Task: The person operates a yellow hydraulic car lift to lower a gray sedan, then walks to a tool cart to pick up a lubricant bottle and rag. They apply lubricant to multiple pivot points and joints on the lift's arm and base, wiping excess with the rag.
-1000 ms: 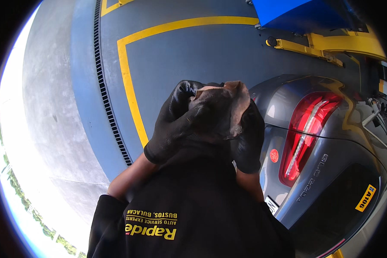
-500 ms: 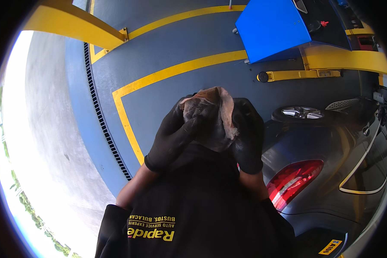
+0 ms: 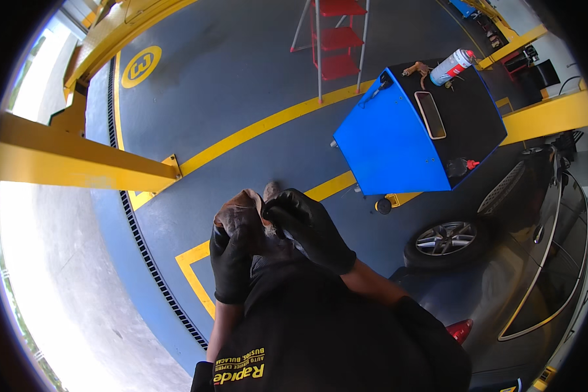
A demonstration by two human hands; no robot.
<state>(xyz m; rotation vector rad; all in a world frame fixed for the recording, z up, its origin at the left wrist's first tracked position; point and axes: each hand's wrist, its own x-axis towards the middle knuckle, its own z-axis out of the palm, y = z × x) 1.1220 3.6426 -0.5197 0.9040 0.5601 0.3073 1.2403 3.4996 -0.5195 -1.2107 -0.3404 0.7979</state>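
Observation:
Both of my hands wear black gloves and meet in front of my dark shirt. My left hand is closed on a dirty brownish-pink rag, which bunches up over its fingers. Beside it, my right hand comes in from the right with bent fingers pinching the rag's frayed near edge. Part of the rag hangs below and between the gloves. Just past the right fingers a small greyish rounded shape shows; I cannot make out what it is.
A blue cart bears a phone-like device, a spray can and a small red-capped bottle. A red stepladder stands beyond. At right are a wheel and a dark car; yellow lift posts stand left.
My view has swung, bringing the whole cart top and the stepladder into sight. The rag, spread between both hands before, is now bunched mostly in my left hand, with the hands closer together.

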